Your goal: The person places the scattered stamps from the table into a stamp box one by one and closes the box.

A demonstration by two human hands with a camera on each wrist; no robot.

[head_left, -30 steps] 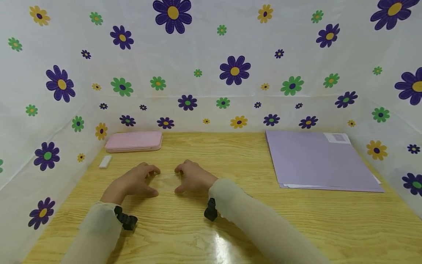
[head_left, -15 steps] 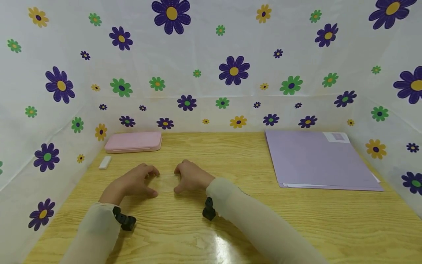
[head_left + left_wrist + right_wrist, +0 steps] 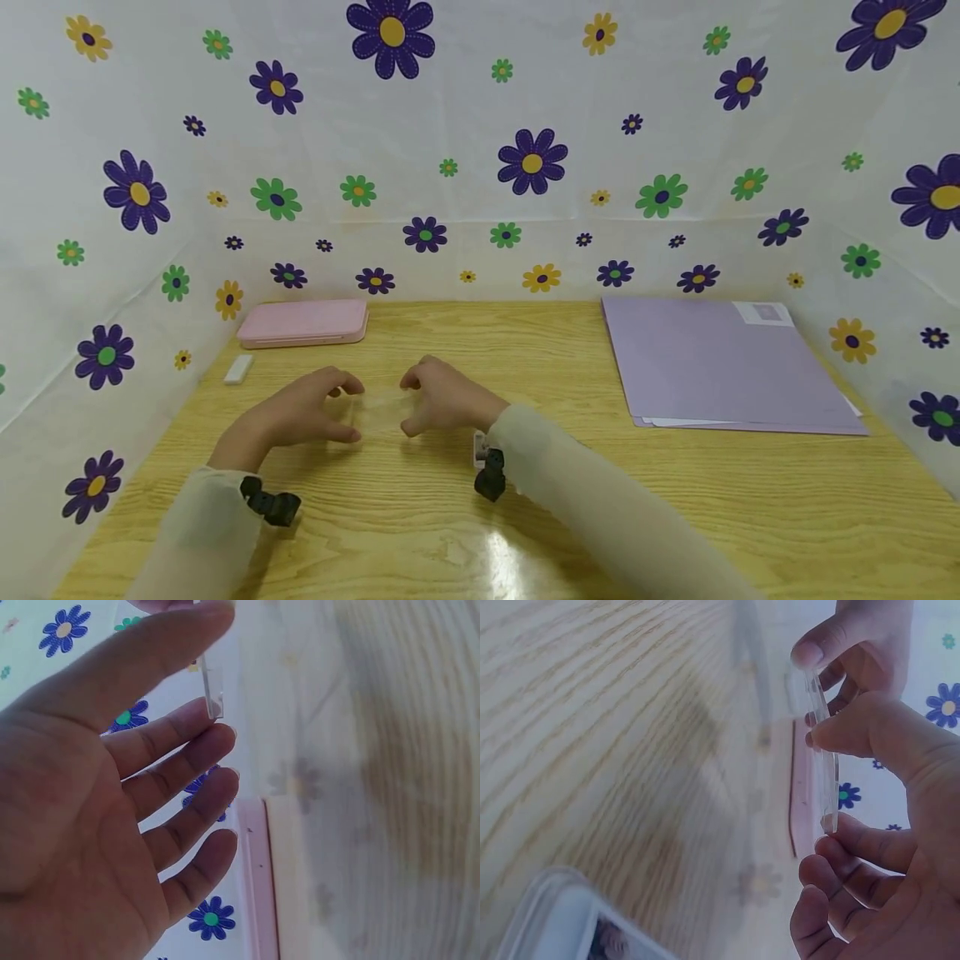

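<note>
A thin, clear flat plastic piece spans the space between my two hands, low over the wooden table; it shows edge-on in the right wrist view as a clear slab. My left hand pinches its left end between thumb and index finger, the other fingers fanned out loosely. From the other side my right hand grips it, thumb on the near edge and index fingertip on the far one. Partly hidden by the right cuff lies a white, clear-rimmed rectangular item with a dark picture on it.
A pink pencil case lies at the back left, with a white eraser in front of it. On the right is a purple folder with papers showing at its edge. Flower-printed white sheeting encloses the back and sides.
Both hands keep their hold on the clear piece. The right hand has shifted slightly right and away, the left wrist slightly left. The white item has come into view beside the right cuff.
</note>
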